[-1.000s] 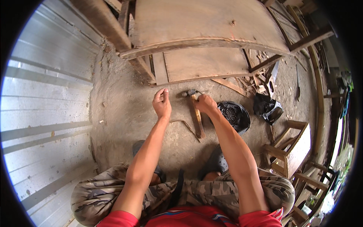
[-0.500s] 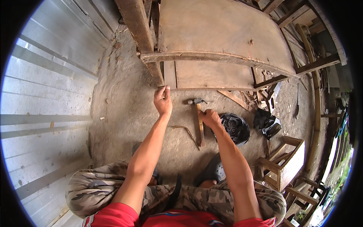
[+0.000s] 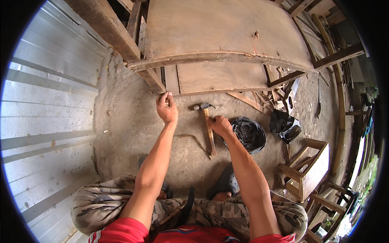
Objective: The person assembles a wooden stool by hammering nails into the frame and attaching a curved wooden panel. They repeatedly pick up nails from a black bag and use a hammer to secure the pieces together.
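Observation:
My right hand (image 3: 221, 125) is closed round the upper part of the wooden handle of a claw hammer (image 3: 209, 135), its metal head pointing away from me. Ahead and to the left, the fingers of my left hand (image 3: 167, 108) are pinched together at the lower corner of a wooden frame (image 3: 152, 79), by the end of its bottom rail. Anything between those fingertips is too small to make out. Brown plywood panels (image 3: 227, 77) fill the frame. A thin bent metal bar (image 3: 198, 142) lies on the floor between my forearms.
Right of the hammer sits a black plastic-lined container (image 3: 248, 135) of dark, thin pieces, perhaps nails. Beyond it are a crumpled black bag (image 3: 285, 125), wood scraps (image 3: 279, 97) and a small wooden stool-like frame (image 3: 304, 172). A corrugated metal wall (image 3: 52, 121) rises on the left.
The view has shifted slightly, so the wooden frame and both hands sit a little further left. The left pinch and the right hand's grip on the hammer look the same.

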The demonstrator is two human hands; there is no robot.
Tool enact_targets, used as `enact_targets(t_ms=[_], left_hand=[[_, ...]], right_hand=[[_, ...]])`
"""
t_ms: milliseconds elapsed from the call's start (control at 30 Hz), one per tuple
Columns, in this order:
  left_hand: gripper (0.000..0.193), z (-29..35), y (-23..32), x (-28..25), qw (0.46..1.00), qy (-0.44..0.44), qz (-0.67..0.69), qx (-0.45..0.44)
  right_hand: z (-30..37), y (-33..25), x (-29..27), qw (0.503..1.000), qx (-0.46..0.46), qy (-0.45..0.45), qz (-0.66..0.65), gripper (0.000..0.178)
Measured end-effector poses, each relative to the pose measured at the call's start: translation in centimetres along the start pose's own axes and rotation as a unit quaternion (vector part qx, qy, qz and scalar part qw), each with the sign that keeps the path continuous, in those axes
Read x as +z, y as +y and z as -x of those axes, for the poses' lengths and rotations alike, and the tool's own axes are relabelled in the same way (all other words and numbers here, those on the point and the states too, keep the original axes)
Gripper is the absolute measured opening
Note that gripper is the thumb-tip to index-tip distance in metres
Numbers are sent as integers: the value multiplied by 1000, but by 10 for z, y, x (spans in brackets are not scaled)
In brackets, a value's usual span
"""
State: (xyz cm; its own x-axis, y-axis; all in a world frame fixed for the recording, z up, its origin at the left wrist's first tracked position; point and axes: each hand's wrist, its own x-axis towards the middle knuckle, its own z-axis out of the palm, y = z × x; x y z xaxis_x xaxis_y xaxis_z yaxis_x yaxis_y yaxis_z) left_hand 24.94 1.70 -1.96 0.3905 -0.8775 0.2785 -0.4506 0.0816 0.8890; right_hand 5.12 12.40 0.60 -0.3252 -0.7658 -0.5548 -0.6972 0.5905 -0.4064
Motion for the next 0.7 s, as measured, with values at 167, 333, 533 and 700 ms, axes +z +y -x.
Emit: enact_targets(t_ms=[167,333,533,700], left_hand=[[17,2,6,-1,999,-24,-17,-17],[14,-1,2,-3,996,-14,-65,54],[11,-1,2,-5,992,-21,-85,92],[10,-3,2,-6,988,-25,-100,119]], right_hand=[[-1,4,1,1000,-2,4,-7,68],[-4,5,3,1000,-7,-2,-8,70],[-5,7,5,1000,-10,6,-9,70],[-5,8,10,999,-23,39,-8,64]])
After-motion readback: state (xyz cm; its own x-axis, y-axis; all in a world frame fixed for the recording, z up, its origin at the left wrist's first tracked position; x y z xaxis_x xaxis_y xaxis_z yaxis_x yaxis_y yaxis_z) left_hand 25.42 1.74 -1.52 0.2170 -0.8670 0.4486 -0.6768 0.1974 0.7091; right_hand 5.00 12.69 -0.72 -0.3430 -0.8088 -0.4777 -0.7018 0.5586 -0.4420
